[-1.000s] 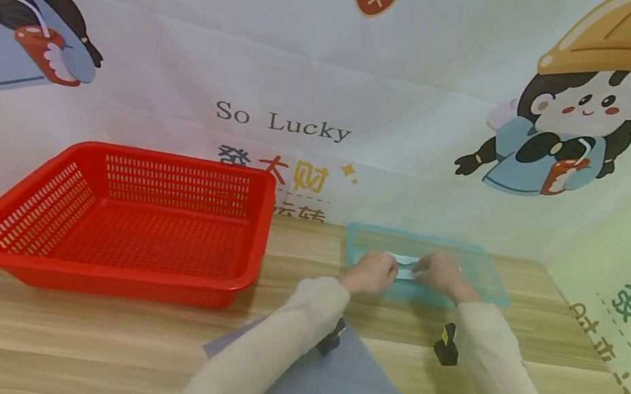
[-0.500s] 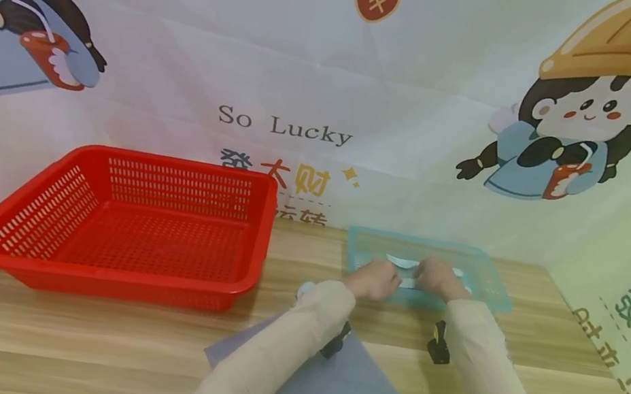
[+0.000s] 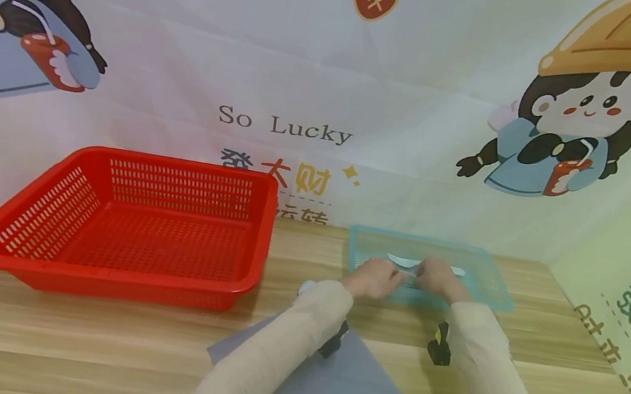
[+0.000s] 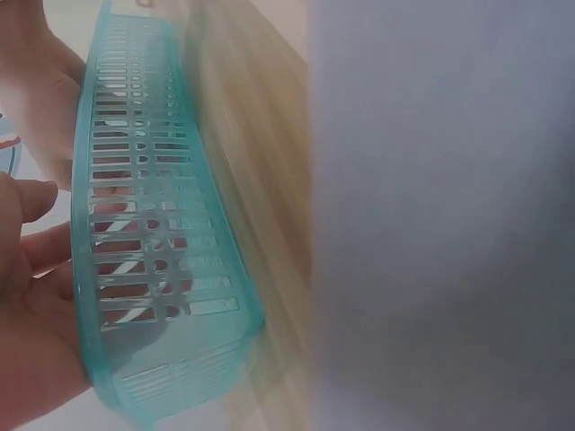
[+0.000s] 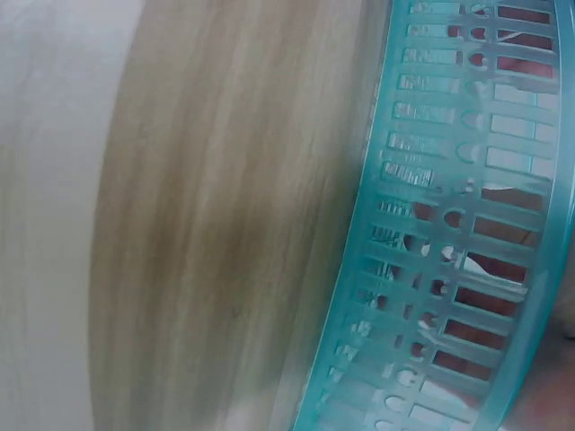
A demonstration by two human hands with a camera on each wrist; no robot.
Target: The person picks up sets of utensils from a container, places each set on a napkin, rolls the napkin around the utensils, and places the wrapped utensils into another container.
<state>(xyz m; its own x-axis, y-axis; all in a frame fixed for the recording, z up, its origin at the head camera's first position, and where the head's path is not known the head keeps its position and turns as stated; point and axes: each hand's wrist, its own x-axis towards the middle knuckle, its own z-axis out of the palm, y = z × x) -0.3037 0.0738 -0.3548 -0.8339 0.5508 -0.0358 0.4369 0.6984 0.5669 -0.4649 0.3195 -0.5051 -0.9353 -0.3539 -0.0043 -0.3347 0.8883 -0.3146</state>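
Observation:
Both hands are over the low teal plastic basket (image 3: 497,281) at the back right of the table. My left hand (image 3: 369,278) has its fingertips at the left end of a small white plastic utensil (image 3: 408,278). In the left wrist view the thumb (image 4: 38,199) stands apart from the fingers, whose tips are behind the basket's slotted wall. My right hand (image 3: 440,279) bends its fingers down onto the same utensil's right part and appears to hold it. A white piece of cutlery (image 3: 401,262) lies behind the hands in the basket; its exact kind is unclear.
A large red basket (image 3: 166,280) stands to the left. A grey-blue sheet (image 3: 344,387) lies on the wooden table (image 3: 81,346) under the left forearm. Black camera mounts (image 3: 440,351) hang at the wrists. A printed cloth (image 3: 286,68) hangs behind.
Both hands have shifted slightly, the right one a little to the left. The rear white piece now lies in fuller view behind them, and the utensil between the hands shows less.

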